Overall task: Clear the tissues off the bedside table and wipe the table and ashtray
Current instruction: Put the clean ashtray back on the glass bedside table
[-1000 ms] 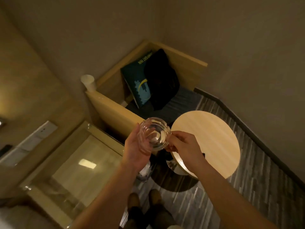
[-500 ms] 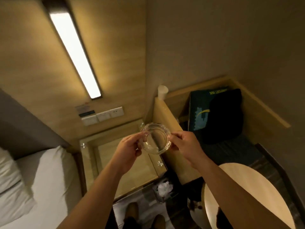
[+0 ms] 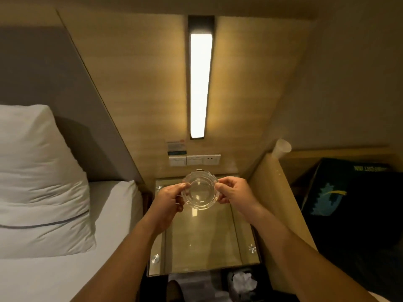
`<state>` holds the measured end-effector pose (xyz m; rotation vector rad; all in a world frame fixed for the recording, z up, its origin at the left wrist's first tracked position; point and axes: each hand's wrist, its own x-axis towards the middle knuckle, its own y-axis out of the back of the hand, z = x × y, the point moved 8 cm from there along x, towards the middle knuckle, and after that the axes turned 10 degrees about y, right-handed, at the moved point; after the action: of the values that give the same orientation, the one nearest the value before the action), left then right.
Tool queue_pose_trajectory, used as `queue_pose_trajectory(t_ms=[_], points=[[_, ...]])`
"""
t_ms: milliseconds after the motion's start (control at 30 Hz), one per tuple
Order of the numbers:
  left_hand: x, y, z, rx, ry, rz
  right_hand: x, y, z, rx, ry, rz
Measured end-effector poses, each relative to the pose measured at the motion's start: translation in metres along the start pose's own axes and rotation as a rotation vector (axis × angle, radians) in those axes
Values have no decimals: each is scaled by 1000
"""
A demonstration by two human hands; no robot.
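A clear round glass ashtray [image 3: 201,192] hangs above the far half of the glass-topped bedside table [image 3: 202,240]. My left hand [image 3: 169,200] grips its left rim and my right hand [image 3: 234,191] grips its right rim. The ashtray looks empty and its opening faces up toward me. The table's glass top shows only reflections, with nothing lying on it. Crumpled white tissues [image 3: 244,280] sit in a small dark bin [image 3: 232,289] on the floor, just in front of the table's right corner.
A bed with white sheet [image 3: 65,258] and pillow [image 3: 37,171] lies to the left. A wooden partition [image 3: 281,203] with a paper cup [image 3: 282,147] on top stands right of the table. Wall switches [image 3: 194,160] and a strip lamp [image 3: 199,83] are behind. Dark cushions [image 3: 353,203] lie far right.
My view has swung left from the round table and sofa corner to face the bedside table. Both hands have kept hold of the ashtray, which is now level over the table.
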<state>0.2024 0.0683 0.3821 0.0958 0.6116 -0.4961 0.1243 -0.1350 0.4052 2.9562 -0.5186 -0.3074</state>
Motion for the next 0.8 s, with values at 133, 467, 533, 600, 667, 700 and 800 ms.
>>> queue_pose_trajectory(t_ms=[133,467,533,600,667,700,800], points=[[29,38,2,20,28,63,40,-38,8,2,-45,-38],[134,110,-38,23,146,206,140,-116,78,2,-167,-86],[163,125,-54,18,153,265,161,-133,103,26,-191,-95],[190,138,-73,19,139,329,181,-148,132,58,-214,-104],[213,150,-94,0,134,389,199,-161,159,58,-222,-109],[223,155,-106,-13,137,416,206,-167,174,54,-226,-116],[251,164,-138,-5,163,435,224,-182,218,48,-239,-128]])
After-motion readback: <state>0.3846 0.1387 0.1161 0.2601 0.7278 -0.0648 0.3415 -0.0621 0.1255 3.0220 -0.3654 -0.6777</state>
